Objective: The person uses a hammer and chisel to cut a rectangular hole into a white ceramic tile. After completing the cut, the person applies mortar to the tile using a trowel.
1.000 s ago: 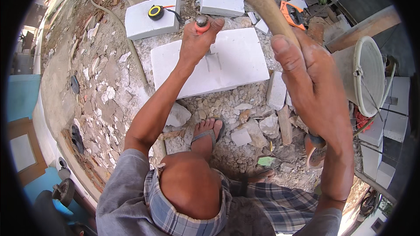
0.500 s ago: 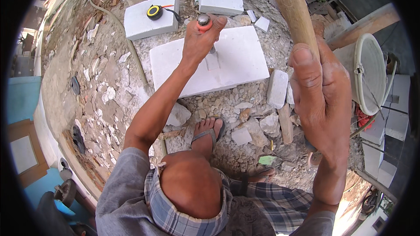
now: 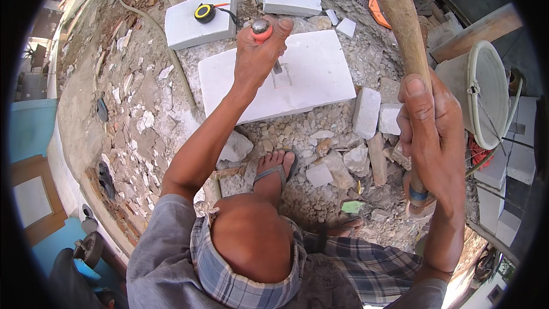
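Presently: left hand (image 3: pixel 258 57) clenched on orange-handled chisel (image 3: pixel 264 33), tip in white block (image 3: pixel 277 77) lying on rubble; right hand (image 3: pixel 432 131) grasping raised hammer (image 3: pixel 403 17). Step: chiselling. Next likely needs a square blow on the chisel head.

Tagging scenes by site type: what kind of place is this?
Likely an outdoor building site: ground strewn with broken stone rubble, white lightweight masonry blocks, and a yellow tape measure lying on one block.

An outdoor building site is showing here: white blocks (image 3: pixel 277 74) are lying on rubble (image 3: pixel 320 137), with a tape measure (image 3: pixel 204 12) and bucket (image 3: pixel 477 88) sitting nearby.
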`<state>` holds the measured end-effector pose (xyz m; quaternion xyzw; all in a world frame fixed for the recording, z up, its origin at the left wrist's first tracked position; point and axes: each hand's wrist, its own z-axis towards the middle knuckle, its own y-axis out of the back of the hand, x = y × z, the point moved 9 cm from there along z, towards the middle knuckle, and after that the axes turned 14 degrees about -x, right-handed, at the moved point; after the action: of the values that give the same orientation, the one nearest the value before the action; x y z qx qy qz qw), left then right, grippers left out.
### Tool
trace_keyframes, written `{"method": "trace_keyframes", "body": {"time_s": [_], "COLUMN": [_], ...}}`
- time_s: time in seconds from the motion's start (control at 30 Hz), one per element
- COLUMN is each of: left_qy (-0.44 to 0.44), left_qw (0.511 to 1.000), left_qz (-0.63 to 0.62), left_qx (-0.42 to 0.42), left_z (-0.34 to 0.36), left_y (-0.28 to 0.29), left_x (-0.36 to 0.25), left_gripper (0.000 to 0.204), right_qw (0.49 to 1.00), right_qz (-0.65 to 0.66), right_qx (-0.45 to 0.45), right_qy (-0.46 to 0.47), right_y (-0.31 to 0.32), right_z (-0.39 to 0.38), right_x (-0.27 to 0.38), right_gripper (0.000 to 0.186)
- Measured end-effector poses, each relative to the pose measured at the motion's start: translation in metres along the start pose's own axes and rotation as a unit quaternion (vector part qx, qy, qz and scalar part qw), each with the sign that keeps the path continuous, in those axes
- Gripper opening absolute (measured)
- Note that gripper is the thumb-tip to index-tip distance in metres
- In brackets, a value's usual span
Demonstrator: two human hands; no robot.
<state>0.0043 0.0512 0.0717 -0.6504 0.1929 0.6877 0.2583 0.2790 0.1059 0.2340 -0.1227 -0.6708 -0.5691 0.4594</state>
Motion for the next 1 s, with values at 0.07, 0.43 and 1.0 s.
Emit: {"method": "trace_keyframes", "body": {"time_s": [0.07,0.43,1.0], "left_qy": [0.001,-0.016,-0.027], "left_qw": [1.000,1.000,0.999], "left_qz": [-0.008,0.004,0.030], "left_qx": [0.013,-0.006,0.032], "left_z": [-0.008,-0.030,-0.038], "left_y": [0.000,0.008,0.003], "left_x": [-0.006,-0.006,-0.006], "left_gripper": [0.043,0.051,0.049], "right_qw": [1.000,0.995,0.987], "right_qz": [0.017,0.010,0.111], "right_qx": [0.008,0.089,-0.002], "right_qy": [-0.008,0.046,0.119], "right_y": [-0.001,-0.023,0.016], "right_z": [-0.005,-0.023,-0.031], "right_x": [0.000,0.002,0.050], "right_gripper": [0.050,0.046,0.056]}}
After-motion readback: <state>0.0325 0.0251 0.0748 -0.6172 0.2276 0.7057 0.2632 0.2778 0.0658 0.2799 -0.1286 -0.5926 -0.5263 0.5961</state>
